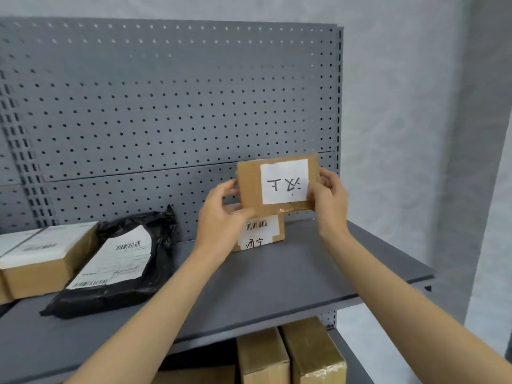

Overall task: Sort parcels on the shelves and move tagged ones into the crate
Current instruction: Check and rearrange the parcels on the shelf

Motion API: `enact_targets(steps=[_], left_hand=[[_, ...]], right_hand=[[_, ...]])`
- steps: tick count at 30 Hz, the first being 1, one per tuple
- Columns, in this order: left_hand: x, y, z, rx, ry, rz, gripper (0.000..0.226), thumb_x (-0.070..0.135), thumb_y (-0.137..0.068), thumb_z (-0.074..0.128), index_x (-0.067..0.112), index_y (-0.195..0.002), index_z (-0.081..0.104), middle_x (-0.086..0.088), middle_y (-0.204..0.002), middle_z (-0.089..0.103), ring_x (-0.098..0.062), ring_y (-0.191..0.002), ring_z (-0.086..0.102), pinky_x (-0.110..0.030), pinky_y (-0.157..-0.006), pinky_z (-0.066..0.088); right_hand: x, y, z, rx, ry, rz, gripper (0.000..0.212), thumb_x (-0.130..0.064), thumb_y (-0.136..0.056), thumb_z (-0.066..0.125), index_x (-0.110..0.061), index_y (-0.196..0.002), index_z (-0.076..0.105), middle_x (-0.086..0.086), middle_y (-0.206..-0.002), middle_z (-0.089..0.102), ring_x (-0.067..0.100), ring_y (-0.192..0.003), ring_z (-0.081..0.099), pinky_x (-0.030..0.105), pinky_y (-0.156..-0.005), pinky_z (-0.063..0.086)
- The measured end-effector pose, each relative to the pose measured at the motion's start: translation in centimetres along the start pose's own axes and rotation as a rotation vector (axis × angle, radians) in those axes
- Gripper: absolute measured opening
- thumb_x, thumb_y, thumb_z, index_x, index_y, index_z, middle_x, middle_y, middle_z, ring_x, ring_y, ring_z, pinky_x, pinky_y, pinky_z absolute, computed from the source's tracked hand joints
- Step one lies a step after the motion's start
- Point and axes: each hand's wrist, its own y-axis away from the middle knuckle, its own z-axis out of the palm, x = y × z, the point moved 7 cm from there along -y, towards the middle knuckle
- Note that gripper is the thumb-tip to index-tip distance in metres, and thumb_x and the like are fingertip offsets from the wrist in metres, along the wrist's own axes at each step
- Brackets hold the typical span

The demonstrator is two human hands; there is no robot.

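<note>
Both hands held a small flat brown cardboard parcel [277,184] up in the air above the right part of the grey metal shelf [249,286], in front of the grey perforated back panel [166,106]. The left hand [221,214] gripped the parcel's left edge and lower left corner, thumb curled onto the front face and fingers behind. The right hand [329,200] pinched the right edge, its fingers wrapped round the side. So each grip was clamped on the same parcel. The parcel's front carried a white paper label [284,181] with handwritten characters that appeared upside down, and a strip of clear tape ran along its lower edge.

Directly beneath the held parcel, a second small brown cardboard box [263,234] rested on the shelf near the back panel, partly hidden by the left hand; it bore a white sticker with a barcode and handwritten characters. Whether the two boxes touched could not be told.

Well apart on the left of the shelf lay a black plastic mailer bag [116,261] with a white printed shipping label, tilted and resting against a larger brown cardboard box with a white label on top [41,256]. On the lower shelf, two upright brown taped cardboard boxes [291,356] stood side by side, touching.
</note>
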Motion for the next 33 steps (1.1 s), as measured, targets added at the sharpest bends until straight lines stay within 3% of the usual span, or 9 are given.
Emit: enact_targets(steps=[4, 6, 9, 15, 18, 23, 25, 30, 33], left_hand=[[0.9, -0.7, -1.4, 0.062, 0.144, 0.054, 0.059, -0.01, -0.075, 0.061, 0.028, -0.117, 0.046, 0.019, -0.114, 0.053, -0.009, -0.108, 0.059, -0.012, -0.071, 0.045], [0.6, -0.9, -1.9, 0.081, 0.15, 0.047, 0.057, -0.01, -0.075, 0.061, 0.027, -0.115, 0.045, 0.024, -0.108, 0.051, -0.009, -0.109, 0.056, -0.008, -0.067, 0.044], [-0.5, -0.9, -2.7, 0.12, 0.114, 0.013, 0.054, -0.008, -0.075, 0.064, 0.027, -0.111, 0.044, 0.029, -0.101, 0.047, -0.006, -0.108, 0.048, -0.007, -0.066, 0.036], [-2.3, -0.8, -4.1, 0.18, 0.139, -0.068, 0.049, -0.005, -0.075, 0.064, 0.019, -0.114, 0.048, 0.015, -0.106, 0.055, -0.012, -0.11, 0.053, -0.023, -0.083, 0.045], [-2.7, -0.3, -5.2, 0.234, 0.062, -0.06, 0.058, -0.006, -0.067, 0.069, 0.022, -0.112, 0.047, 0.007, -0.11, 0.057, -0.001, -0.093, 0.054, -0.015, -0.068, 0.041], [-4.2, 0.7, -4.8, -0.101, -0.06, -0.051, 0.095, -0.008, -0.061, 0.079, 0.03, -0.136, 0.033, 0.008, -0.111, 0.051, 0.008, -0.08, 0.059, -0.007, -0.063, 0.048], [-4.5, 1.0, -5.0, -0.167, -0.075, -0.046, 0.093, -0.008, -0.059, 0.08, 0.034, -0.13, 0.037, 0.003, -0.117, 0.05, 0.004, -0.081, 0.061, -0.011, -0.066, 0.051], [-3.4, 1.5, -5.7, -0.073, -0.174, 0.075, 0.07, 0.016, -0.058, 0.087, 0.044, -0.102, 0.039, 0.023, -0.114, 0.05, 0.016, -0.095, 0.051, -0.021, -0.081, 0.046], [-2.3, 2.0, -5.3, 0.014, -0.226, 0.158, 0.061, 0.026, -0.059, 0.086, 0.041, -0.094, 0.039, 0.013, -0.111, 0.057, -0.001, -0.1, 0.057, -0.035, -0.086, 0.05]], right_hand=[[-1.5, 1.4, 2.1, -0.108, 0.024, -0.18, 0.057, 0.007, -0.071, 0.052, -0.028, -0.116, 0.049, 0.014, -0.11, 0.056, 0.019, -0.102, 0.056, 0.022, -0.079, 0.052], [-1.6, 1.9, 2.3, -0.126, 0.059, -0.257, 0.062, 0.016, -0.069, 0.046, -0.026, -0.115, 0.048, 0.016, -0.113, 0.053, 0.012, -0.102, 0.052, 0.007, -0.074, 0.046], [-1.5, 2.2, 2.9, -0.181, 0.047, -0.27, 0.063, 0.019, -0.067, 0.041, -0.024, -0.112, 0.048, 0.014, -0.118, 0.051, 0.005, -0.102, 0.049, 0.017, -0.083, 0.047], [-0.2, 2.8, 4.2, -0.315, 0.161, -0.231, 0.058, 0.01, -0.069, 0.06, -0.023, -0.114, 0.042, -0.002, -0.123, 0.048, 0.005, -0.11, 0.05, 0.02, -0.086, 0.048], [0.9, 3.4, 4.8, -0.401, 0.14, -0.168, 0.053, 0.006, -0.072, 0.062, -0.024, -0.11, 0.042, -0.014, -0.116, 0.052, -0.012, -0.106, 0.049, 0.01, -0.079, 0.048], [1.2, 2.4, 5.3, -0.4, 0.034, -0.06, 0.045, 0.012, -0.075, 0.053, -0.024, -0.102, 0.05, -0.014, -0.098, 0.061, -0.01, -0.078, 0.057, 0.006, -0.059, 0.045], [1.1, 1.9, 5.5, -0.381, 0.02, -0.036, 0.043, 0.013, -0.075, 0.049, -0.02, -0.102, 0.054, -0.011, -0.088, 0.062, -0.01, -0.067, 0.056, 0.007, -0.056, 0.043], [1.9, 2.4, 7.1, -0.341, 0.086, 0.031, 0.041, -0.016, -0.091, 0.053, -0.024, -0.13, 0.047, -0.001, -0.121, 0.051, 0.008, -0.107, 0.049, 0.019, -0.083, 0.039], [2.2, 3.6, 8.6, -0.349, 0.048, 0.091, 0.036, -0.029, -0.097, 0.042, -0.025, -0.132, 0.041, -0.005, -0.105, 0.056, 0.005, -0.094, 0.055, 0.016, -0.08, 0.047]])
